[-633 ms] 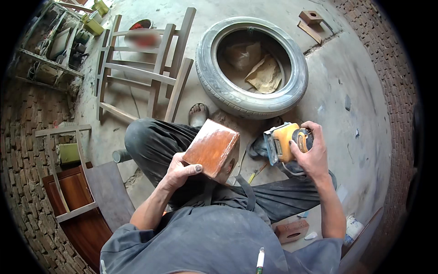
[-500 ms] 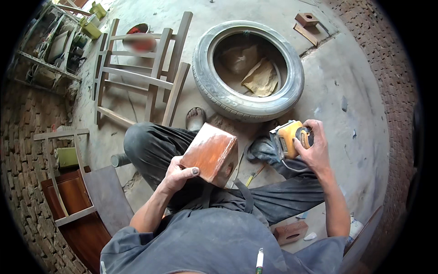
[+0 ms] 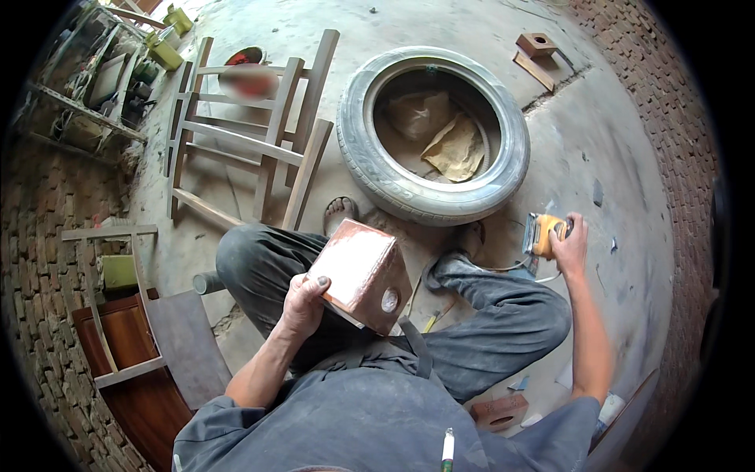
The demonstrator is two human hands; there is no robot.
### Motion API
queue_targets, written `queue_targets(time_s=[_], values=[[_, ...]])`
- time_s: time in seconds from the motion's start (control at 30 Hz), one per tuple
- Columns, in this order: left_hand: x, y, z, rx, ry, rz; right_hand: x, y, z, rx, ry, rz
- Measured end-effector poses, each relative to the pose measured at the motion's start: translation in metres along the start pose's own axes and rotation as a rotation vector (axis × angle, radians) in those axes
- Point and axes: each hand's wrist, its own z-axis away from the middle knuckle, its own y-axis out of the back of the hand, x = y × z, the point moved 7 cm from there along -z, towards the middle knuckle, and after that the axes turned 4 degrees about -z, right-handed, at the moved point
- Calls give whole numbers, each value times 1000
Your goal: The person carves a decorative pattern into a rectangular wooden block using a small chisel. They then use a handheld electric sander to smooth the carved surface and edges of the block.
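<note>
My left hand grips a reddish-brown wooden box at its left edge, thumb on the top face. Held tilted above my lap, the box has a pale, shiny-looking top and a round hole in its right side. Out to the right, beyond my bent knee, my right hand is closed around a yellow power sander. Its flat pad faces left, apart from the box, and a cord hangs beneath it. The fingers on the sander's far side are partly hidden.
A worn tire lies ahead, with crumpled sandpaper-like sheet inside. Wooden frames stand at left front; a reddish-brown panel lies at left. Another holed wooden block sits by my right hip, and one at far right.
My right hand has carried the sander to the right, farther from the box. My left hand has turned the box, so its top looks brighter and the holed side shows more.
</note>
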Motion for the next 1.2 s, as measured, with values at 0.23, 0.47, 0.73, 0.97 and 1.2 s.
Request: queue_targets(time_s=[0.23, 0.47, 0.73, 0.97, 1.2], values=[[0, -1, -19, 208, 53, 109, 69, -79, 57, -77, -321, -36], [-4, -5, -35, 312, 118, 103, 110, -153, 86, -135, -271, 29], [-1, -10, -45, 409, 177, 201, 105, -196, 104, -251, -260, 106], [-7, 1, -46, 442, 236, 255, 101, -209, 100, -201, -237, 24], [-6, -22, -59, 382, 184, 246, 149, -175, 87, 31, -243, 53]])
